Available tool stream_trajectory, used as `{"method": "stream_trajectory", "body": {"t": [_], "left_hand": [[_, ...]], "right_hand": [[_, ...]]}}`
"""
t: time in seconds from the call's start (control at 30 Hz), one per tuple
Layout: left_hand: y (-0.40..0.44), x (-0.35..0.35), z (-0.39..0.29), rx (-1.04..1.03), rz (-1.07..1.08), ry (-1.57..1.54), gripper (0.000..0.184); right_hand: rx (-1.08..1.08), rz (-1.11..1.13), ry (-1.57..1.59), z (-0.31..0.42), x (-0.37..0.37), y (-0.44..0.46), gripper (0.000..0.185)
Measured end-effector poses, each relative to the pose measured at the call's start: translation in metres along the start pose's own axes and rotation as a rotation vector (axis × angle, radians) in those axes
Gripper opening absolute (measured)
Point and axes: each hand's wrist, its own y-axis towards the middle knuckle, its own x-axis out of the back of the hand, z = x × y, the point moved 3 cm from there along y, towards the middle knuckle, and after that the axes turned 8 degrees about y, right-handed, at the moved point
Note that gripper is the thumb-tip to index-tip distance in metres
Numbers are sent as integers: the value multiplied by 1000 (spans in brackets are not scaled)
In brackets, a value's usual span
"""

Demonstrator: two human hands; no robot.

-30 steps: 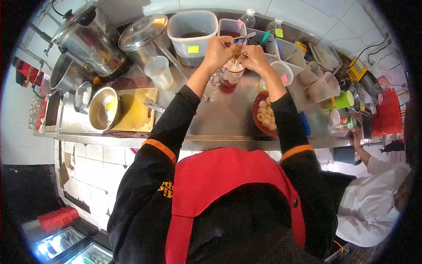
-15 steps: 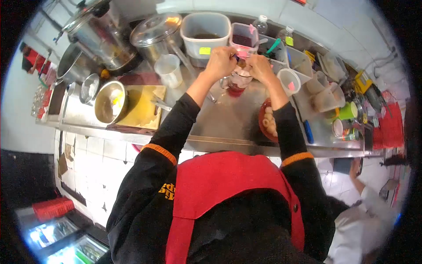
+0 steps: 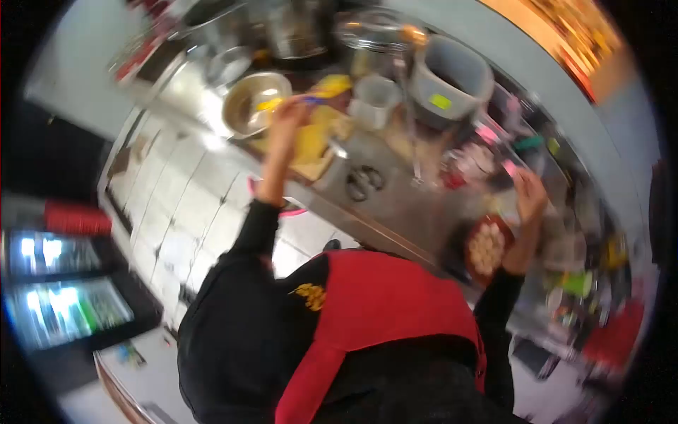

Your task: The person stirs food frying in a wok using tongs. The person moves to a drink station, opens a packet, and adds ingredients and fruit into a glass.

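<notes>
My left hand (image 3: 286,131) is stretched out to the left, beside a metal bowl (image 3: 247,106) with something yellow in it. Its fingers are closed on a thin blue item (image 3: 312,100) too blurred to name. Below that hand lies a yellow cutting board (image 3: 311,145). On the right my right hand (image 3: 530,196) is raised with fingertips pinched together; whatever they hold, if anything, is smeared by motion. Left of it stands a glass mug (image 3: 470,166) with pale, ice-like pieces and red liquid. Nearer me is a reddish-brown dish (image 3: 474,247) of round pale pieces.
A large tub (image 3: 452,74) with a green label stands at the back, beside a clear plastic jug (image 3: 374,102). A dark looped object (image 3: 364,182) shows on the steel counter (image 3: 402,212). Several blurred containers line the right side. Big pots stand at the back left.
My hands have moved apart from above the mug: the left went to the bowl and board, the right stays near the mug. My view has turned leftward, and the picture is blurred.
</notes>
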Motion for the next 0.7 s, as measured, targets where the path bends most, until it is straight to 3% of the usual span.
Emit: {"method": "stream_trajectory", "body": {"t": [0.03,0.07,0.1,0.17,0.23,0.3,0.37,0.43,0.5,0.6,0.67,0.7], "left_hand": [[4,27,9,60,-99,112,21],[5,45,7,6,-188,282,30],[22,75,40,-450,-335,849,45],[1,62,6,-330,-368,1083,62],[-21,32,-14,-245,-396,1286,60],[-28,-1,-22,-469,-178,1088,56],[-37,-39,-24,-454,1,878,47],[-64,-87,-49,-564,88,968,41],[-74,-118,-41,-551,289,757,38],[-94,-153,-42,-500,400,750,36],[-104,-169,-46,-520,423,758,36],[-108,-174,-49,-529,441,766,36]], "right_hand": [[-85,-37,131,-8,-3,-2,12],[-4,-106,99,-20,-3,-4,12],[103,-111,-82,-10,-3,-3,13],[-100,-153,-121,7,-2,-4,18],[-11,-87,-238,12,6,-6,19],[-111,-139,-141,-5,19,-5,11],[-97,-197,-235,-24,47,5,9],[-140,-269,-340,-46,78,12,12],[-219,-295,-366,-77,100,22,15],[-199,-229,-497,-132,111,38,18],[-342,468,-930,-171,98,49,22],[-346,461,-929,-184,93,50,22]]}}
